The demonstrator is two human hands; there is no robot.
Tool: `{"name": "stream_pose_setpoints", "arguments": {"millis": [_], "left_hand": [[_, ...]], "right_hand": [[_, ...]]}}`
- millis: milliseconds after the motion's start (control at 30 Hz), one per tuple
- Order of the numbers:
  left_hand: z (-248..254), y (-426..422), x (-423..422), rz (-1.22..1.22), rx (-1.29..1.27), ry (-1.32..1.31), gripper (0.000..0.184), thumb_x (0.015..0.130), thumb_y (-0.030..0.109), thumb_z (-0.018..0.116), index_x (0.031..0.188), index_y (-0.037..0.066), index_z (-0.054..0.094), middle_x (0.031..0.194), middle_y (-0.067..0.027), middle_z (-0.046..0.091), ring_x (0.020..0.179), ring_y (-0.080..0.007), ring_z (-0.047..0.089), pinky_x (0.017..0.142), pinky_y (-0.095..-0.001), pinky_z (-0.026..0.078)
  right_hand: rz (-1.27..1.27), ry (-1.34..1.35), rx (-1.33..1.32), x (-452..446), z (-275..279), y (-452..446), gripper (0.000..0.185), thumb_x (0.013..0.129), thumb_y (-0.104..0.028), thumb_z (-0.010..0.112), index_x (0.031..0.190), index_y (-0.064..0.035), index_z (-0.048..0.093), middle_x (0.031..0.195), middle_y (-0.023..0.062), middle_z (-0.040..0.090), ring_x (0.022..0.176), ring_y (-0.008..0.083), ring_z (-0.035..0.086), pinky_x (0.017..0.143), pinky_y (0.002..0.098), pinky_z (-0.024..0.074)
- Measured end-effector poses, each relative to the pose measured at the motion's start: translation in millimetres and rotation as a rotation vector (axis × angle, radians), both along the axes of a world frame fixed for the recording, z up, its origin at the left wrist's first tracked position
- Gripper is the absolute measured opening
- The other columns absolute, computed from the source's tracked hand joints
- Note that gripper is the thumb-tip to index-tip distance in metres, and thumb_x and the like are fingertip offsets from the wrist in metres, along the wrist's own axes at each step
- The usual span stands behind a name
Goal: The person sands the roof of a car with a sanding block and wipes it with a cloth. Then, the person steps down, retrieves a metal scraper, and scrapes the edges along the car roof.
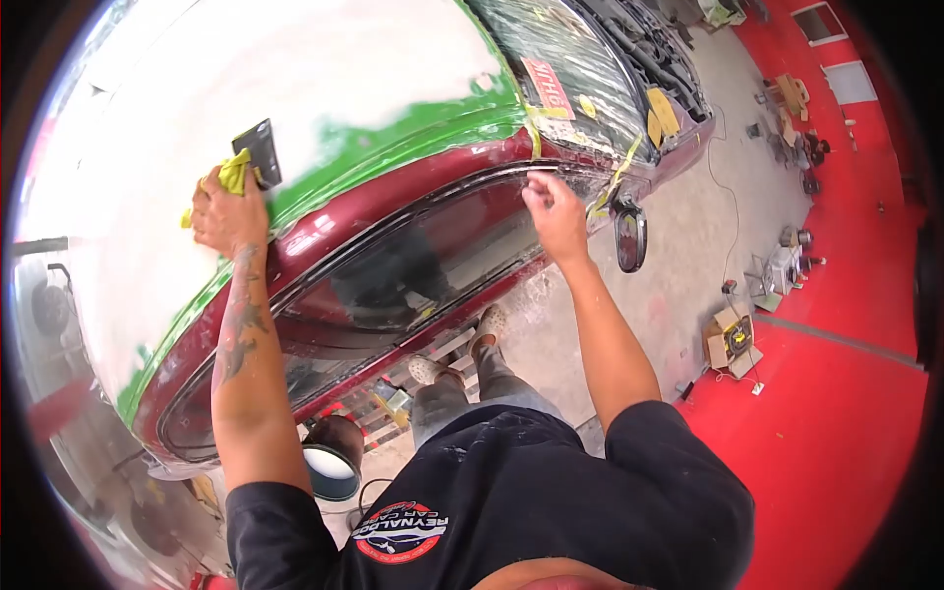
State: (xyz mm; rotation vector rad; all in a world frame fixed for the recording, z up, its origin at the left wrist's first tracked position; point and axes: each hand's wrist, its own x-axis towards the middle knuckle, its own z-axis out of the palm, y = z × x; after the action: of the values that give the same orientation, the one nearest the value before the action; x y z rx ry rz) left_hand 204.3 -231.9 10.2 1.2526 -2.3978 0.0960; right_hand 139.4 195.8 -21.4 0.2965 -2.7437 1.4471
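Observation:
My left hand (232, 211) is closed around a crumpled yellow cloth (234, 173) and rests on the white car roof (393, 59). Just beyond its fingers lies a thin, dark rectangular sheet (262, 155) that looks like sandpaper; whether the hand touches it I cannot tell. Green paint (393, 143) borders the white area, with maroon bodywork (329, 224) below it. Over the front corner of the side window (393, 270), my right hand (558, 211) has its fingers curled in. Anything inside them is hidden.
Plastic film and yellow tape (615, 177) cover the windshield area. A side mirror (630, 236) juts out. By my feet are a wooden pallet (457, 346) and a bucket (332, 460). A cardboard box (730, 339) and a cable lie on the floor at right.

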Motion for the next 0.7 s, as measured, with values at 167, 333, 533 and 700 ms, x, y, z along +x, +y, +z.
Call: {"name": "stream_pose_setpoints", "arguments": {"millis": [167,333,533,700], "left_hand": [[-2,-3,1,-0.017,-0.040,0.011,0.054,0.089,0.058,0.062,0.130,0.023,0.061,0.137,-0.0065,0.056,0.128,-0.0325,0.050,0.104,-0.0533,0.038],[-1,-1,1,-0.036,-0.034,0.035,0.048,0.090,0.054,0.064,0.125,0.021,0.063,0.133,-0.0050,0.058,0.125,-0.0313,0.051,0.102,-0.0520,0.038],[0,0,1,-0.053,-0.094,0.046,0.047,0.090,0.053,0.065,0.123,0.019,0.065,0.127,-0.0072,0.062,0.119,-0.0329,0.055,0.097,-0.0518,0.042],[2,-4,2,-0.059,-0.076,0.003,0.052,0.090,0.056,0.063,0.121,0.015,0.066,0.121,-0.0123,0.064,0.114,-0.0375,0.057,0.092,-0.0530,0.047]], "right_hand": [[-0.042,0.090,0.009,-83,-5,-9,0.024,0.090,-0.017,0.069,0.110,-0.0034,0.069,0.094,0.0148,0.071,0.082,0.0261,0.070,0.074,0.0358,0.0547],[0.075,0.264,0.151,-152,-21,-22,0.023,0.088,-0.015,0.066,0.109,-0.0068,0.071,0.098,0.0145,0.072,0.085,0.0334,0.069,0.077,0.0418,0.0553],[0.178,0.214,0.367,-180,-16,-26,0.021,0.085,-0.014,0.062,0.101,-0.0107,0.074,0.099,0.0152,0.073,0.092,0.0362,0.069,0.081,0.0454,0.0560],[0.201,0.151,0.514,-184,-5,-34,0.019,0.078,-0.009,0.059,0.091,-0.0091,0.073,0.092,0.0181,0.073,0.090,0.0378,0.070,0.080,0.0472,0.0568]]}}
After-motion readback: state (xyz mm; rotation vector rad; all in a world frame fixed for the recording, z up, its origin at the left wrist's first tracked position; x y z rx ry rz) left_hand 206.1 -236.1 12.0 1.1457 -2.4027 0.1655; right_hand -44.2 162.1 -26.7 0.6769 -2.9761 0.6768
